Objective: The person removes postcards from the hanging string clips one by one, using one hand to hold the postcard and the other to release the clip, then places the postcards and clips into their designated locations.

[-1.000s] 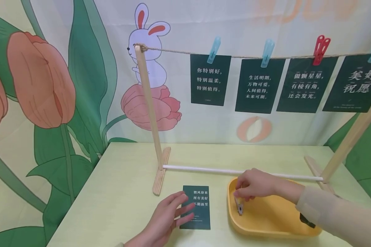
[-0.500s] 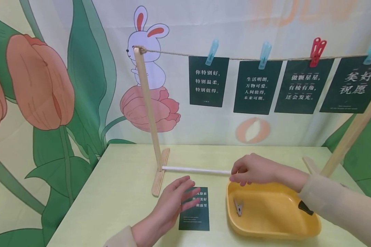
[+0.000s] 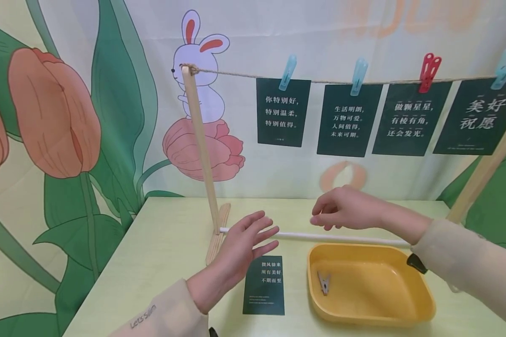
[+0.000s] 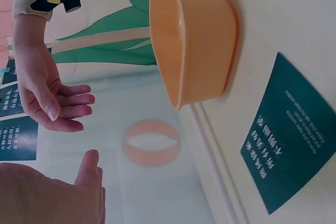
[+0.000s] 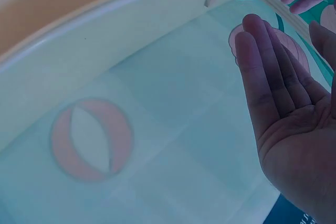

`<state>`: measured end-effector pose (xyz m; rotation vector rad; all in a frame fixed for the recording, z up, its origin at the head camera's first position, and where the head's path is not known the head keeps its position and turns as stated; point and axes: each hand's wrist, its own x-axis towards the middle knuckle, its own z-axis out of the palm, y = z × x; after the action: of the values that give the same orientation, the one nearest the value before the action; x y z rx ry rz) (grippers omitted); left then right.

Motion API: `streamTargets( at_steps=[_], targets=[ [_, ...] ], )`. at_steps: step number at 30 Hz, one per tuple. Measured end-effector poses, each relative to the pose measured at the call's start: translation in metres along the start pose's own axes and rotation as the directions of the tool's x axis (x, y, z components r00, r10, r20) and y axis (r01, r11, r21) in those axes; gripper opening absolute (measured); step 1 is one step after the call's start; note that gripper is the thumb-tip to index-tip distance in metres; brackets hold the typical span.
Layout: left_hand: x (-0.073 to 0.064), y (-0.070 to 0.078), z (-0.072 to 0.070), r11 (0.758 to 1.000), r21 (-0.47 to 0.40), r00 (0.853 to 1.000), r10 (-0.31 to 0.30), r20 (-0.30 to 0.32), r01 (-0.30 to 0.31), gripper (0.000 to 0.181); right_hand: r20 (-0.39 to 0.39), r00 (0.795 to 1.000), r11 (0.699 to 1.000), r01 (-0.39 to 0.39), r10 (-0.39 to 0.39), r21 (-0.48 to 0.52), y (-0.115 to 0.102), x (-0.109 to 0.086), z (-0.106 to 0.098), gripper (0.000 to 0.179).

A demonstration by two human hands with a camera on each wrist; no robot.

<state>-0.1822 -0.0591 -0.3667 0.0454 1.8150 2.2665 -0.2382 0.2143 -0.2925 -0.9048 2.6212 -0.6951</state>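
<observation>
My left hand [image 3: 246,238] is raised over the table with its fingers spread, holding nothing. Below it a dark green card [image 3: 263,292] with white writing lies flat. In the head view my right hand [image 3: 347,208] hovers behind the yellow tray [image 3: 371,318], above the white rod [image 3: 346,238]. The right wrist view shows that palm [image 5: 304,150] bare, its fingers fairly straight. A small clothespin [image 3: 325,284] lies in the tray's left part. Several green cards [image 3: 283,112] hang from the twine [image 3: 232,73] by light blue clothespins [image 3: 287,72] and a red one [image 3: 429,72].
Two wooden posts carry the twine, the left post [image 3: 202,150] and the right post [image 3: 485,168]. The left one stands on a flat wooden foot [image 3: 214,250]. Behind hangs a cloth backdrop [image 3: 278,173] printed with tulips and a rabbit.
My right hand let go of the clothespin, which stays in the tray, and rose up and back. My left hand also moved up, away from the card on the table.
</observation>
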Motion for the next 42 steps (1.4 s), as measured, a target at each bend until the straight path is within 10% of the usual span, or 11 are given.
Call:
streamTargets(
  at_steps=[24, 42],
  targets=[
    [0.038, 0.043, 0.014, 0.995, 0.058, 0.997, 0.077, 0.011, -0.077, 0.062, -0.118, 0.992, 0.995, 0.034, -0.045, -0.089, -0.039, 0.001, -0.054, 0.027],
    [0.058, 0.068, 0.018, 0.993, 0.011, 0.992, 0.120, -0.044, -0.120, 0.063, -0.321, 0.945, 0.994, 0.029, -0.063, -0.110, -0.057, -0.003, -0.082, 0.028]
  ],
)
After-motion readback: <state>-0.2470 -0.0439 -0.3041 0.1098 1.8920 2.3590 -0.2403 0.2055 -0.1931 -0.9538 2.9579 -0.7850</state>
